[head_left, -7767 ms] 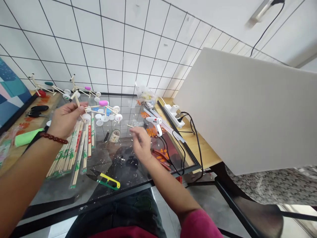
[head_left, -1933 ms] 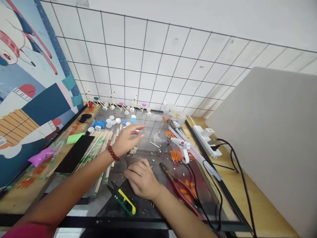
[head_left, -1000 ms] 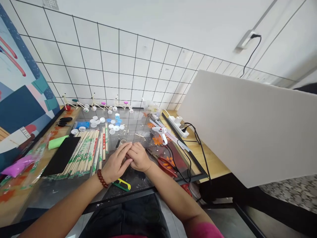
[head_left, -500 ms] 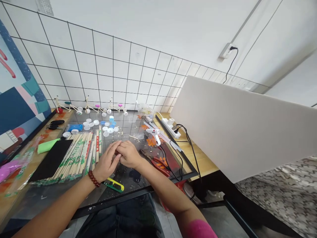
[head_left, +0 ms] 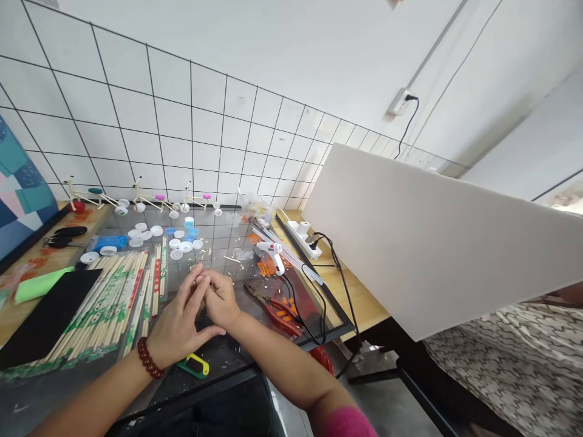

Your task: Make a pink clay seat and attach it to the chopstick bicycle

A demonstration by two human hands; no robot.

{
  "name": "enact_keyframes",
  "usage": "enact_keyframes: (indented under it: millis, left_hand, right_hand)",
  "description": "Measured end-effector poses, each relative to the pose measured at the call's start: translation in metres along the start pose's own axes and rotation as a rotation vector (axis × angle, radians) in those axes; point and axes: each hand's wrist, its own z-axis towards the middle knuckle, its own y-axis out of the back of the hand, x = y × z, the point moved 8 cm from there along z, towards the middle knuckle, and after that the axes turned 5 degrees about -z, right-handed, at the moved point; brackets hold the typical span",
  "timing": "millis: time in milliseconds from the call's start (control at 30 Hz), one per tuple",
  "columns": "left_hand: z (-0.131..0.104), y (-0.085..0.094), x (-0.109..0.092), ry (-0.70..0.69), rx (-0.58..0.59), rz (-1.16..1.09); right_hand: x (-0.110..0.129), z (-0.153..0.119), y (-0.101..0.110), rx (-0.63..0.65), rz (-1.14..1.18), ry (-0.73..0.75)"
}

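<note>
My left hand [head_left: 180, 321], with a brown bead bracelet at the wrist, has its fingers stretched out and the thumb apart. Its fingertips meet my right hand [head_left: 222, 302], whose fingers are curled in against the left; anything inside them is hidden. Both hands are over the dark glassy tabletop. Below the left hand lies a green and yellow utility knife [head_left: 195, 366], partly covered. Wrapped chopsticks [head_left: 107, 303] lie in a bundle to the left. Pliers with red handles [head_left: 276, 312] lie right of the hands. A white glue gun [head_left: 272, 254] rests beyond them.
White and blue bottle caps [head_left: 186, 246] lie farther back. Small stick models with cap wheels [head_left: 148, 200] line the rear edge by the wire grid. Glue sticks [head_left: 291, 258] and a power strip [head_left: 304, 238] with cables are at right, beside a large white board [head_left: 410, 243].
The view has shifted right, so the table things appear farther left. My hands were clasped closely; now the left hand's fingers are straighter and its thumb stands away.
</note>
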Motion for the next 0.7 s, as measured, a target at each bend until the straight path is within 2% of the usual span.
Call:
enact_keyframes:
  millis: [100, 200, 467, 700]
  left_hand:
    - [-0.002, -0.004, 0.002, 0.008, 0.078, -0.003]
    - [-0.002, -0.004, 0.005, -0.022, 0.138, -0.054]
    - [0.002, 0.006, 0.003, -0.122, 0.104, -0.093]
    - [0.009, 0.008, 0.008, -0.09, 0.075, -0.107]
  right_hand:
    - [-0.011, -0.005, -0.004, 0.029, 0.06, -0.067]
    - [-0.018, -0.009, -0.008, 0.057, 0.082, -0.073]
    - [-0.018, -0.014, -0.008, 0.092, 0.013, -0.023]
    - [-0.013, -0.014, -0.009, 0.107, -0.068, 0.032]
